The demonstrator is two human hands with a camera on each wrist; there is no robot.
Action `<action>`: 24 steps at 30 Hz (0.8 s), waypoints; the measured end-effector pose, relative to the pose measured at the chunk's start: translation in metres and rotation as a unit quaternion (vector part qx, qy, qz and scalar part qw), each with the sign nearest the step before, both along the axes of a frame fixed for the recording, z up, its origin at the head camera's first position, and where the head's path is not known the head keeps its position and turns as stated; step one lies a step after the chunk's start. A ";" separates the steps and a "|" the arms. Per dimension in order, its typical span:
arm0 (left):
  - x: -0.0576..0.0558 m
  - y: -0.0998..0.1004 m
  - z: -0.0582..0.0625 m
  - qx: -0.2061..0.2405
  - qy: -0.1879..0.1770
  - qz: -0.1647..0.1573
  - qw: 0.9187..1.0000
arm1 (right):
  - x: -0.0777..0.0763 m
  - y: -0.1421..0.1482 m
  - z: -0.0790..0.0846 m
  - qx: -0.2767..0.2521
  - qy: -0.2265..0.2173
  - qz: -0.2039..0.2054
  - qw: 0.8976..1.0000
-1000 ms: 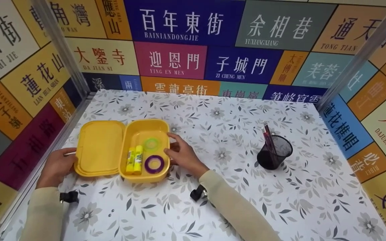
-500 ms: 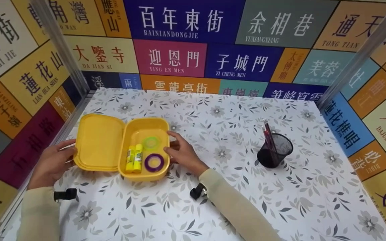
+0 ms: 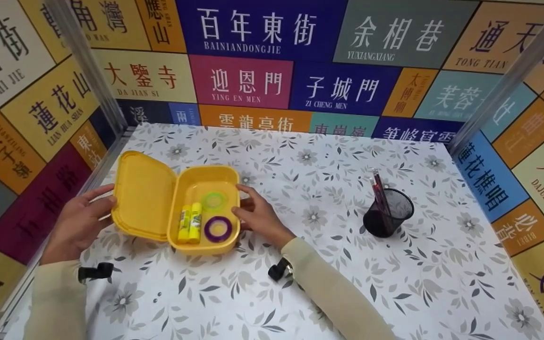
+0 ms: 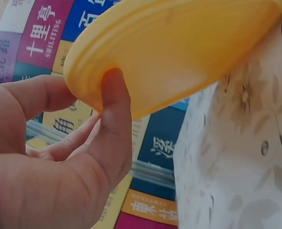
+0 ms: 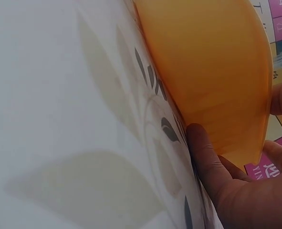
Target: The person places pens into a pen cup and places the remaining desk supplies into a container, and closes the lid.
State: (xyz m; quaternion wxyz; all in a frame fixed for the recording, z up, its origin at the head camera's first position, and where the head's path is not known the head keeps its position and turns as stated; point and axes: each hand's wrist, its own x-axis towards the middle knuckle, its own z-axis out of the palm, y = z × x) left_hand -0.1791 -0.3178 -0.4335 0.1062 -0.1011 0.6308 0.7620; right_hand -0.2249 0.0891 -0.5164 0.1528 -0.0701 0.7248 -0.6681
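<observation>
A yellow plastic box [image 3: 206,248] stands on the table with its hinged lid [image 3: 144,198] tilted partly up on the left. My left hand [image 3: 76,226] pinches the lid's outer edge; the thumb lies on its face in the left wrist view, with the index finger at the rim. My right hand [image 3: 262,217] holds the box's right wall, and in the right wrist view its fingers [image 5: 205,152] touch the outer side low down. Inside lie two yellow glue sticks [image 3: 195,223], a purple tape roll [image 3: 209,229] and a green ring-shaped roll [image 3: 205,202].
To the right stands a black mesh pen cup [image 3: 385,219] with a few pencils [image 3: 379,193] leaning in it. A floral cloth covers the table [image 3: 300,283]. Panels with large characters [image 3: 243,80] wall in the back and both sides.
The lid has swung up from lying nearly flat, its outer edge raised by my left hand, which moved up with it. My right hand stays at the box's right side.
</observation>
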 end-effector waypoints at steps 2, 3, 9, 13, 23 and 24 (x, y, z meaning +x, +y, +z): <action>0.001 0.004 0.004 0.005 0.011 -0.004 1.000 | 0.000 0.000 0.000 0.000 -0.001 0.000 1.000; 0.002 0.006 0.006 0.006 0.016 -0.007 1.000 | -0.001 0.000 0.000 0.000 -0.001 -0.001 1.000; 0.007 0.019 0.019 -0.011 0.036 -0.007 0.999 | -0.001 0.001 -0.001 0.004 0.004 0.003 1.000; 0.009 0.030 0.028 -0.017 0.056 0.002 0.998 | -0.001 0.001 0.000 0.006 0.003 0.001 1.000; 0.017 0.063 0.047 -0.106 0.099 0.036 0.989 | -0.003 0.000 0.003 0.022 0.021 -0.003 1.000; 0.017 0.067 0.049 -0.121 0.103 0.037 0.987 | -0.003 0.000 0.004 0.022 0.023 -0.002 0.999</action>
